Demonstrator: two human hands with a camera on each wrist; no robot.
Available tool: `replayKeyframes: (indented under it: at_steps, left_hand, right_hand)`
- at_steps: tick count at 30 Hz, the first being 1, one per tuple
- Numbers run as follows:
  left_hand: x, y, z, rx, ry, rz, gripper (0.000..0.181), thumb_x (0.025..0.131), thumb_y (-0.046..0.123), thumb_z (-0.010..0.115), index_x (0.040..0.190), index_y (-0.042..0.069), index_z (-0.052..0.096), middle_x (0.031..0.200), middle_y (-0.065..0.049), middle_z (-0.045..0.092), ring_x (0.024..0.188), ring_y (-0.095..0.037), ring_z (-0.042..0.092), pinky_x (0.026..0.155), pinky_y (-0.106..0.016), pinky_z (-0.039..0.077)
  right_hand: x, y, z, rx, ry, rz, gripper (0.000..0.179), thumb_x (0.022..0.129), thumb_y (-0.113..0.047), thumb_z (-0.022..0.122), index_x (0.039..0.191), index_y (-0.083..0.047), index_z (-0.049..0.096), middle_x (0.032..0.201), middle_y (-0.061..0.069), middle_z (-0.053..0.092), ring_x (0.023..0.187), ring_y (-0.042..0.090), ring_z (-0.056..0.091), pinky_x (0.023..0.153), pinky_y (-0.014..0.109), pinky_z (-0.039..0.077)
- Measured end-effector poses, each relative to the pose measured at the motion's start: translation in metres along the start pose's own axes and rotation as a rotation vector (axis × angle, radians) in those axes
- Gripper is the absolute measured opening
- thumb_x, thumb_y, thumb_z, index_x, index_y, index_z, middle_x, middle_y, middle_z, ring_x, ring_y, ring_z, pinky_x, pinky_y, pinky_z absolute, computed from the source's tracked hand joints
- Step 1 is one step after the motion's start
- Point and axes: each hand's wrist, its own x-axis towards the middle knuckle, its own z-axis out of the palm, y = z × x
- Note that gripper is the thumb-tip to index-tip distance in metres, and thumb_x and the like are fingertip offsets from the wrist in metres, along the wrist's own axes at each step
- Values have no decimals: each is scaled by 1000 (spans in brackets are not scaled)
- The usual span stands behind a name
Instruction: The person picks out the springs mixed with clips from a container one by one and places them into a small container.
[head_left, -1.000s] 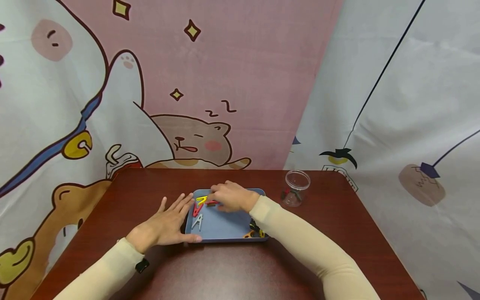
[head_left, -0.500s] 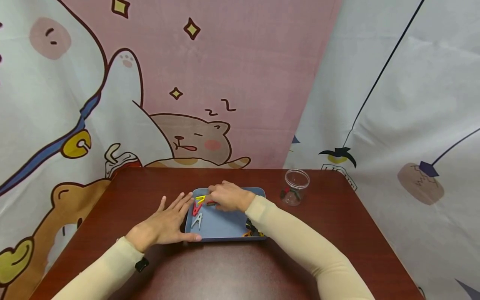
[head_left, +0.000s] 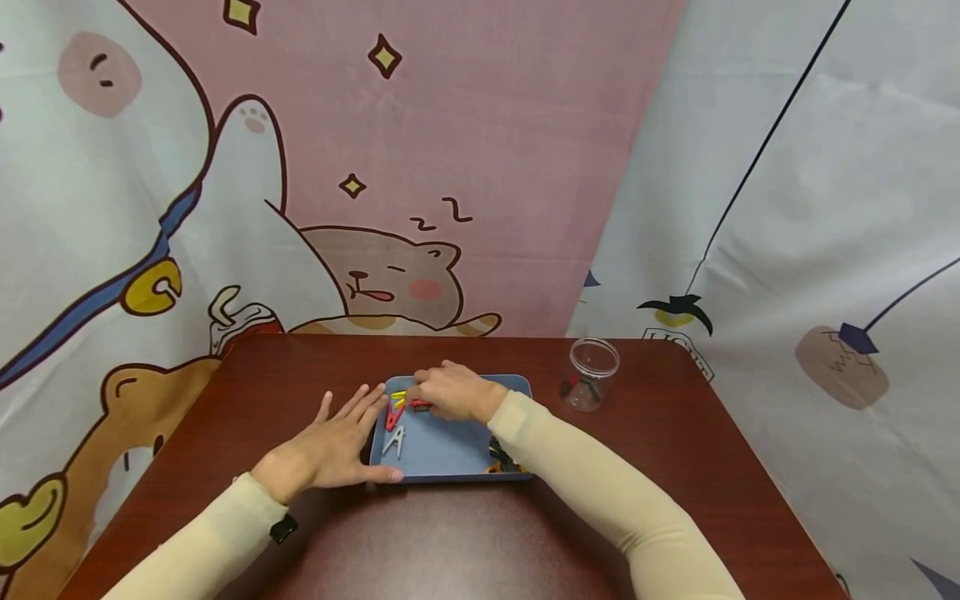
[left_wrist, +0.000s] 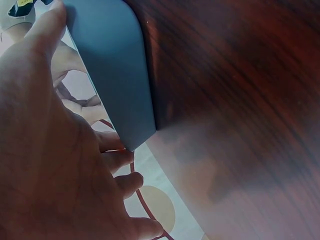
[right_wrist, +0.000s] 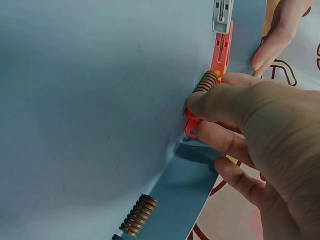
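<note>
My left hand (head_left: 330, 454) lies spread along the left end of a shallow blue-grey tray (head_left: 457, 478), thumb at the front rim, fingers at the side. In the tray's back left part, my right hand (head_left: 457, 393) curls thumb and fingers about a small brown coil spring (right_wrist: 206, 82). A red piece with a hole (right_wrist: 191, 129) shows beneath the thumb; the fingers hide part of it. Close by lie a yellow clip (head_left: 399, 397), a red clothespin (head_left: 393, 415) and a light grey clothespin (head_left: 394, 442). Another brown coil spring (right_wrist: 139, 215) lies along the tray's back wall.
Behind the tray to the right stands a clear open jar (head_left: 592, 375) with small red and dark green pieces inside. Black and orange-yellow items (head_left: 504, 460) lie in the tray's front right corner, partly behind my right sleeve (head_left: 592, 479). The brown table (head_left: 450, 542) carries everything.
My right hand has shifted slightly left and back within the tray, now covering more of the yellow clip. The left hand has stayed in place.
</note>
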Motion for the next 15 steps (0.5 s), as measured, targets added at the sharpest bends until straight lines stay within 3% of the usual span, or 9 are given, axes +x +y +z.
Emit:
replayKeyframes:
  at_steps: [15]
  left_hand:
    - [0,0,-1,4,3,4,132,95,91,73,184,3,31,197,-17,18,183,-49,19,137,-91,11]
  right_hand:
    - [0,0,-4,4,-17,-14,33,109,-27,86,141,-35,83,132,-5,78,117,12,80,97,39,59]
